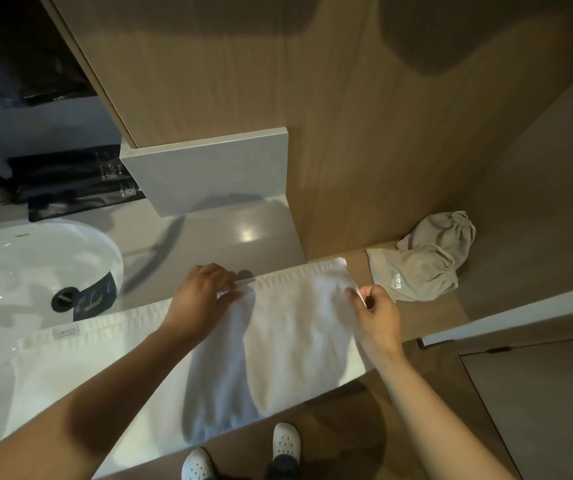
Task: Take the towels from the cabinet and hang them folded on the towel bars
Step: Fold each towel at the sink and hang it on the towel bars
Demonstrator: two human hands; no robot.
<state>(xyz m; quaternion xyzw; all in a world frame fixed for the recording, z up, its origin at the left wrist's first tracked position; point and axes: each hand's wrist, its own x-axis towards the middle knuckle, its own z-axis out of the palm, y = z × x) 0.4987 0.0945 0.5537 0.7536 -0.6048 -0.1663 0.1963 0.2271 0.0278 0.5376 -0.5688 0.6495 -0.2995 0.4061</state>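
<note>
A white towel (288,327) lies spread flat along the front of the grey counter (229,230), reaching from beside the sink to the wooden shelf on the right. My left hand (202,296) pinches the towel's far edge near its middle. My right hand (377,313) pinches the towel's far right corner. A lengthwise fold runs down the towel between my hands. No towel bar is in view.
A white sink (35,268) with a dark drain and a black card sits at the left. Two grey drawstring bags (423,261) lie on the wooden shelf at the right. A wooden cabinet (243,64) rises behind the counter. Black packets stand at the back left.
</note>
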